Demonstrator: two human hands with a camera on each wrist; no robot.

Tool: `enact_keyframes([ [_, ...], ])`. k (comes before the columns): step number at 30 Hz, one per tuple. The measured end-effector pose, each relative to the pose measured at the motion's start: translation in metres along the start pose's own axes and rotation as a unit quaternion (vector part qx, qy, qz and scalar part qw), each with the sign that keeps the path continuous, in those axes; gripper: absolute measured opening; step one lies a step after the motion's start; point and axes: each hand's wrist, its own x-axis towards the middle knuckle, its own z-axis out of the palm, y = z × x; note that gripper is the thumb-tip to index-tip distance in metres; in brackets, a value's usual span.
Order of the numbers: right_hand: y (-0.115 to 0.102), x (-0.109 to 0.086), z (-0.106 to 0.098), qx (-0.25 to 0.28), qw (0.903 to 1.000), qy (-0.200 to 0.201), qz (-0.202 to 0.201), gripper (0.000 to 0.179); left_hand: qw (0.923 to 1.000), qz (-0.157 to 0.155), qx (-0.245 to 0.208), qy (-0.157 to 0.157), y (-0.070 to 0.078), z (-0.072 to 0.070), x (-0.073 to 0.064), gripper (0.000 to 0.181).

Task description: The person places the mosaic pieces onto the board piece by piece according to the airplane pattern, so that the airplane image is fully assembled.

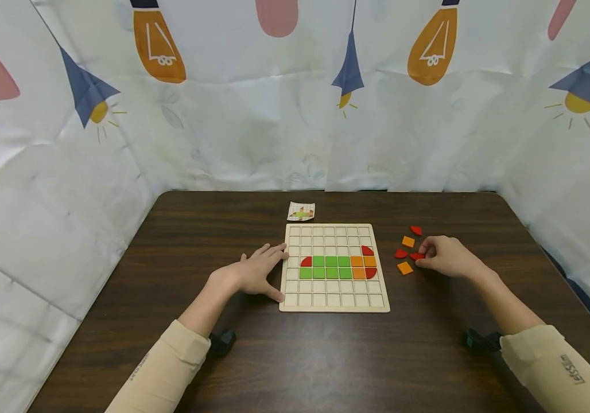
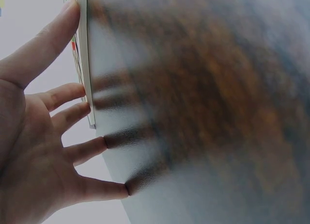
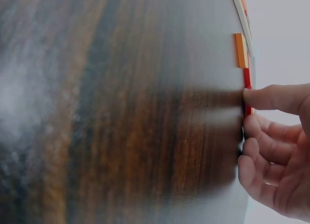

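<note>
A square wooden grid board [image 1: 334,305] lies on the table. Across its middle rows sit green square tiles [image 1: 325,267], orange square tiles [image 1: 363,267] and several red quarter-circle tiles [image 1: 367,251]. My left hand [image 1: 253,272] spreads its fingers against the board's left edge, thumb near the lower corner; the left wrist view shows the thumb and two fingertips at the rim. Right of the board, my right hand [image 1: 449,256] pinches a red quarter-circle tile [image 1: 416,256] between thumb and fingers, low over the table. That tile's edge [image 3: 248,79] shows beside the thumb in the right wrist view.
Near the right hand lie two orange squares [image 1: 405,268] and two more red quarter-circle tiles [image 1: 416,230]. Behind the board is a small picture card [image 1: 301,211] with a coloured grid pattern. A patterned white curtain [image 1: 253,137] hangs along the dark table's [image 1: 336,361] far edge.
</note>
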Motion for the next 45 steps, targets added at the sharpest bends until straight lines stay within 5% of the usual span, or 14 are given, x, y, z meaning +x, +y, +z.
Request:
enact_keyframes([
  [18, -0.021, 0.009, 0.0, 0.018, 0.9994, 0.019, -0.024, 0.026, 1.0, -0.003, 0.003, 0.003, -0.002, 0.001, 0.002, 0.095],
  [26, -0.04, 0.021, 0.008, 0.067, 0.9966, 0.023, -0.042, 0.025, 1.0, -0.003, 0.002, 0.006, -0.004, 0.003, 0.002, 0.096],
  [45, -0.085, 0.043, 0.041, 0.101, 0.9839, 0.003, -0.148, 0.022, 0.9999, -0.008, -0.007, 0.012, -0.002, 0.003, 0.002, 0.095],
])
